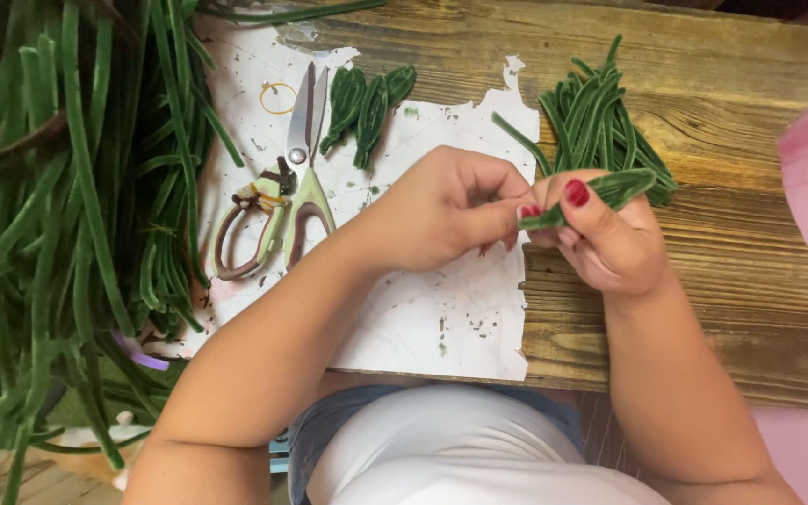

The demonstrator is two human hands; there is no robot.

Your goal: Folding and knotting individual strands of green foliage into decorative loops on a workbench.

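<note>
Head view: pinched a folded green leaf strip [600,192] between left hand [441,210] and right hand [605,238], above the wooden table [750,309]. Just beyond, a small bundle of green strips [596,117]. Left: scissors [287,187] on torn white paper [441,309], finished folded leaves [367,103], rubber band [278,97], big heap of long leaves [67,215].

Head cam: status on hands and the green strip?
Both hands pinch one folded green strip: left hand at its near end, right hand around the middle. Scissors lie shut on white paper. Nothing between the hands.
</note>
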